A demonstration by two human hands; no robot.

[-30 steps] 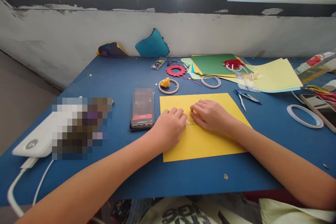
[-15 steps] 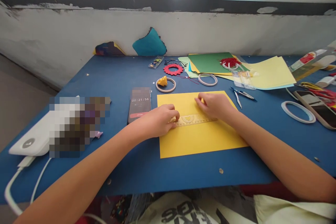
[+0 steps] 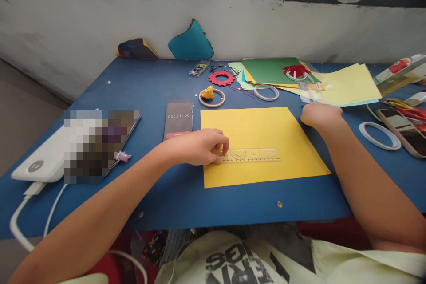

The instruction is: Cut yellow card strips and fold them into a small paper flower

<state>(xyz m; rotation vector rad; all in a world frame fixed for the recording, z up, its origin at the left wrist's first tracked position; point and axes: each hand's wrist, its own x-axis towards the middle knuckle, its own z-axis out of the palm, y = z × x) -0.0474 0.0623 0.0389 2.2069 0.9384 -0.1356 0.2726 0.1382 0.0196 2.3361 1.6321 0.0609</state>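
Note:
A sheet of yellow paper lies on the blue table, with a clear plastic ruler flat across its left and middle part. My left hand is closed on the ruler's left end, thumb and fingers pinching it against the paper. My right hand is beyond the paper's right edge, its fingers curled down and mostly hidden behind the hand. The compass and pen there are covered by it, so I cannot make out what it holds.
A phone with a timer lies left of the paper. Behind are tape rolls, a red paper ring and coloured sheets. A tape roll and another phone lie right; a white power bank lies far left.
My right hand has left the paper and moved right, over where the compass and pen lay. The ruler has tilted slightly, its right end nearer me. My left hand stays on it.

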